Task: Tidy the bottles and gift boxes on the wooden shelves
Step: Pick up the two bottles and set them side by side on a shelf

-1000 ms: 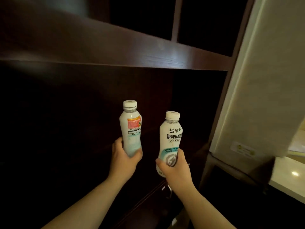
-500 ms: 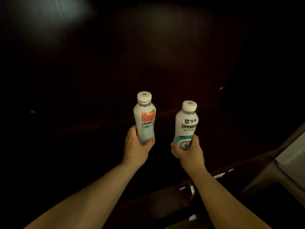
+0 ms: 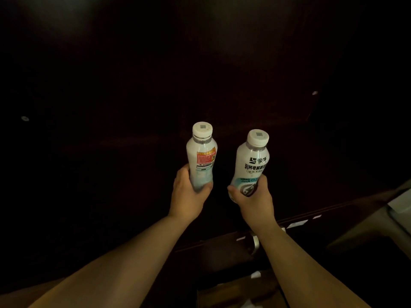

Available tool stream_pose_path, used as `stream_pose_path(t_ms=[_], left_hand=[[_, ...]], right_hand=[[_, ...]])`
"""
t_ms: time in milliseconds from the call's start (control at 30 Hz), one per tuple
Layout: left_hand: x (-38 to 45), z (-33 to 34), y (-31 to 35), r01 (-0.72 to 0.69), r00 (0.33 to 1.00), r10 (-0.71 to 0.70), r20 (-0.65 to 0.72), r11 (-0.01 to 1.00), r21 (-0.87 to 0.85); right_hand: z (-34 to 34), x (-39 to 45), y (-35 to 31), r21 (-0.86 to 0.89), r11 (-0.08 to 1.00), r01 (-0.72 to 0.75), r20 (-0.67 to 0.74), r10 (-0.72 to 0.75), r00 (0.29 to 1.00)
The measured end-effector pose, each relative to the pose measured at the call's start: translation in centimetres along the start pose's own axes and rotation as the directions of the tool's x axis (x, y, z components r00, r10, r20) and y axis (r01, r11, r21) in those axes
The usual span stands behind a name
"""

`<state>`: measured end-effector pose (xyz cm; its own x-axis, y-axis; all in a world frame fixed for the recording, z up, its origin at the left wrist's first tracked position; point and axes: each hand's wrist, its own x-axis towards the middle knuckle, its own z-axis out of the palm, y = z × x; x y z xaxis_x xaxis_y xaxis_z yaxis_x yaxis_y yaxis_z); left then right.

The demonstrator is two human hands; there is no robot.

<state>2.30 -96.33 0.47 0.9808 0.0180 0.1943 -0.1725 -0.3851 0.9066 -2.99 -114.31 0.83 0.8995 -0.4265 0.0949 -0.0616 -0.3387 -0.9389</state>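
Note:
I hold two white drink bottles with white caps upright inside a dark wooden shelf bay. My left hand (image 3: 188, 192) grips the lower half of the left bottle (image 3: 202, 156), which shows a red and orange label. My right hand (image 3: 253, 201) grips the base of the right bottle (image 3: 252, 165), which carries black printed characters and a teal band. The bottles stand side by side, a small gap apart. The shelf board beneath them is too dark to make out.
The dark shelf back panel (image 3: 200, 74) fills most of the view. A metal handle (image 3: 255, 243) sits on a dark cabinet front below my right wrist. A pale surface (image 3: 400, 201) shows at the right edge.
My view has tilted down and in, so the upper shelf board and pale wall have left the frame. Both bottles have moved slightly deeper into the bay, grips unchanged.

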Motion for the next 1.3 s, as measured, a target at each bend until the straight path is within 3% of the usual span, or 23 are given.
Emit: stream_pose_path(t_ms=[300,500,700,1300], left_hand=[[-0.1,0.1,-0.1,0.069,0.997,-0.068,0.036,0.996,-0.050],[0.5,0.8,0.3,0.115,0.993,-0.114,-0.029,0.993,0.019],[0.1,0.2,-0.7,0.056,0.993,-0.061,0.101,0.997,0.047],[0.2,0.6,-0.1,0.099,0.992,-0.109,0.065,0.985,0.141]], right_hand=[[0.4,0.3,0.7,-0.044,0.999,0.012,0.011,-0.011,1.000],[0.4,0.3,0.8,-0.077,0.997,0.004,0.025,-0.002,1.000],[0.3,0.2,0.7,-0.095,0.995,-0.004,0.021,0.006,1.000],[0.2,0.0,0.4,-0.111,0.994,-0.025,0.037,0.029,0.999]])
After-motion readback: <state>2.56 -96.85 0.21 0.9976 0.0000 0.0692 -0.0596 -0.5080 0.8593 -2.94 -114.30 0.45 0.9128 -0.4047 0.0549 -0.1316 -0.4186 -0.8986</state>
